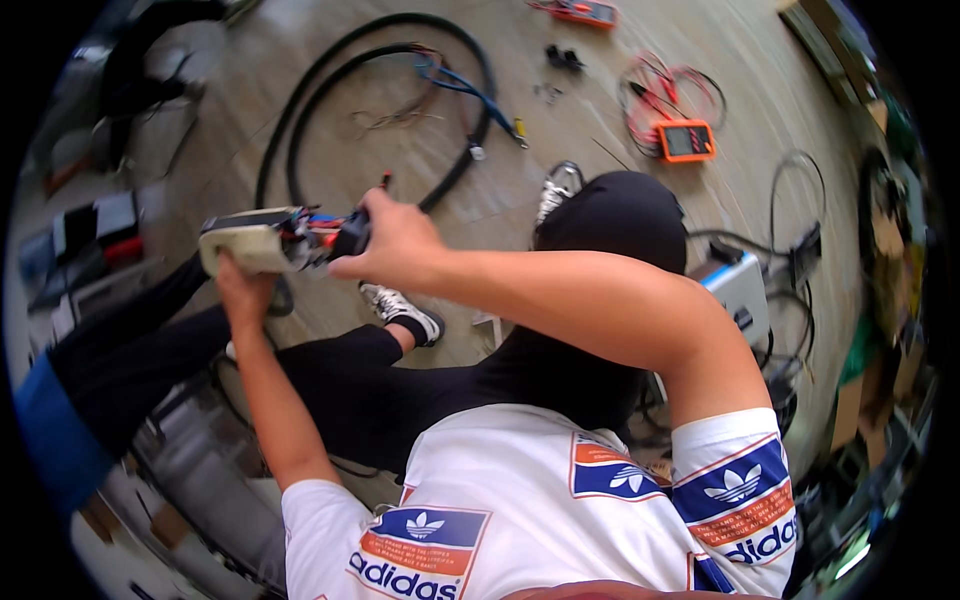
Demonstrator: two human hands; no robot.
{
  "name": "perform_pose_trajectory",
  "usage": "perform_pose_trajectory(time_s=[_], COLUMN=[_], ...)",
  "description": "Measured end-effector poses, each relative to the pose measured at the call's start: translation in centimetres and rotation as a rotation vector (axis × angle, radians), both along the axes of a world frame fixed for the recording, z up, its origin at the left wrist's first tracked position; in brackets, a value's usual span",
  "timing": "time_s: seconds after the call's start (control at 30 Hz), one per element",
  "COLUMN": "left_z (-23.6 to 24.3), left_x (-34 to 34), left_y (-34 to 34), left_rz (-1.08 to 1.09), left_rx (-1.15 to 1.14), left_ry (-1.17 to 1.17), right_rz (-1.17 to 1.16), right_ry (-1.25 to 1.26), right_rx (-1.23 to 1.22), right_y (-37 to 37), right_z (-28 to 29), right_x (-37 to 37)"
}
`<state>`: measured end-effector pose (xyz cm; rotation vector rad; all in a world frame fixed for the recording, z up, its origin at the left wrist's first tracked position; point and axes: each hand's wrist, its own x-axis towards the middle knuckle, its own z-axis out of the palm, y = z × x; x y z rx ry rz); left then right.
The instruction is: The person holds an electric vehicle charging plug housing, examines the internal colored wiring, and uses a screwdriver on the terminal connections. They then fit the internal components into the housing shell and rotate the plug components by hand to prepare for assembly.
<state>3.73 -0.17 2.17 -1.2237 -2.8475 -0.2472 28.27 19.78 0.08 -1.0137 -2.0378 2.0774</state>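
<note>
My left hand (243,288) is closed round a cream-coloured plastic housing (245,250), gripping it from below at its near side. Coloured wires (318,232), red and blue among them, come out of the housing's right end. They run toward a black part (351,236), which my right hand (400,238) holds between thumb and fingers. A small red-tipped piece (386,180) sticks up beside the right fingers. Both hands are raised over the floor at the left. Too little shows to tell what kind of device this is.
A thick black cable (290,130) lies coiled on the floor ahead, with blue wires (460,85) at its end. An orange multimeter (686,141) with red leads is at right. A white-and-blue box (735,290) stands by my right knee. Another person's dark-trousered leg (150,335) is at left.
</note>
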Motion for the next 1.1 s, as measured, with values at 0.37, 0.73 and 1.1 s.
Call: perform_pose_trajectory(time_s=[0.37, 0.73, 1.1], left_z=[2.9, 4.8, 5.3], left_x=[7.7, 17.6, 16.9], left_y=[-0.4, 5.4, 7.8], left_rz=[0.073, -0.165, -0.083], left_rx=[0.419, 0.627, 0.801], left_ry=[-0.426, -0.387, -0.291], right_rz=[0.315, 0.105, 0.219], right_ry=[0.251, 0.296, 0.359], right_rx=[0.392, 0.794, 0.030], right_y=[7.9, 14.0, 6.5], right_z=[2.6, 3.8, 4.9], right_x=[3.2, 6.1, 5.7])
